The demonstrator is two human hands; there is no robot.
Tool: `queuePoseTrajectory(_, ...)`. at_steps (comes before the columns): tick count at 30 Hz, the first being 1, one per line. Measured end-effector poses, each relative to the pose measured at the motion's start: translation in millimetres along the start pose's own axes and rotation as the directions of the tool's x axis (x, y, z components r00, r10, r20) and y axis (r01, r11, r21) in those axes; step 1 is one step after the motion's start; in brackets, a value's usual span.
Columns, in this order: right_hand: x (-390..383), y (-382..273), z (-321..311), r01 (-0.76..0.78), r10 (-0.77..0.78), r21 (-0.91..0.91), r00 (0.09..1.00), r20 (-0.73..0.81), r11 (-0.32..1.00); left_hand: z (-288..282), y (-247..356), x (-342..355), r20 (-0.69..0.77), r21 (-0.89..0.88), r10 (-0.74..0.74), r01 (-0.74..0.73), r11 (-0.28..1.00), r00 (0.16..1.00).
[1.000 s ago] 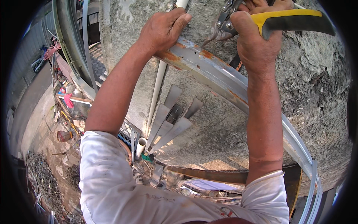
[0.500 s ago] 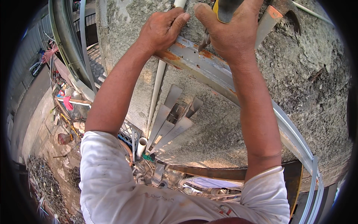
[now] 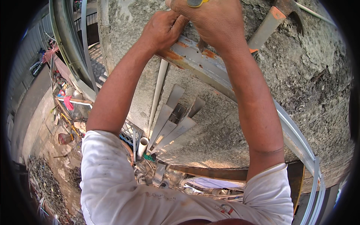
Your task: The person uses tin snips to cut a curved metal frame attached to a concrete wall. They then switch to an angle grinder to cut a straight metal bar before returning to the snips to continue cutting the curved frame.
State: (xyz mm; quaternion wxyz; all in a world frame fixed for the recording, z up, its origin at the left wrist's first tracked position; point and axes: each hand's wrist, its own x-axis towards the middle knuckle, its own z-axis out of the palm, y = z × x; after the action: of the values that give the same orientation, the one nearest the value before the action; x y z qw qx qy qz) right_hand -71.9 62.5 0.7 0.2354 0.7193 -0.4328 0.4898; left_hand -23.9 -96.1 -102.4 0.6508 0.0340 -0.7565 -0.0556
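metal channel [image 3: 200, 65] in left hand [image 3: 163, 30], tool [image 3: 195, 3] in right hand [image 3: 216, 23]

Metal channel [image 3: 205, 68]: grey, rust-orange patches.
Tool grip [image 3: 195, 3]: yellow, dark. Hammer handle [image 3: 264, 32]: grey, orange-banded. Wall [image 3: 300, 86]: mottled grey.

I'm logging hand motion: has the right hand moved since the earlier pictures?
Yes: judged against the rusty metal beam, the right hand has moved left, toward the left hand.

1. One left hand [image 3: 165, 30] and one right hand [image 3: 215, 22]: two.
2. One hammer [image 3: 267, 30].
3. One yellow-and-black tool [image 3: 197, 3], mostly hidden.
4. One rusty metal bar [image 3: 206, 69].
5. At least five flat metal strips [image 3: 161, 120].
6. One wide white pipe [image 3: 142, 147].
7. One pink cloth [image 3: 68, 103].
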Motion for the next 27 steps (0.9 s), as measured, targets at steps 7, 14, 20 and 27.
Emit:
queuePoseTrajectory(7, 8, -25, -6, -0.195, 0.193, -0.014, 0.96, 0.204, 0.981, -2, 3, -2, 0.019, -0.021, -0.032, 0.032, 0.999, 0.999)
queuePoseTrajectory(14, 5, -31, 12, -0.125, 0.106, 0.056, 0.958, 0.268, 0.991, 0, -52, -29, 0.186, 0.286, -0.039, -0.016, 0.958, 0.982)
queuePoseTrajectory(20, 9, -27, 18, -0.141, 0.135, -0.01, 0.927, 0.349, 0.99, 13, -26, -17, 0.089, 0.178, -0.027, 0.01, 0.984, 0.996)
queuePoseTrajectory(27, -20, -3, 59, 0.113, -0.027, -0.227, 0.936, 0.351, 0.967, 5, -15, -9, 0.091, 0.1, -0.077, 0.067, 0.993, 0.993)
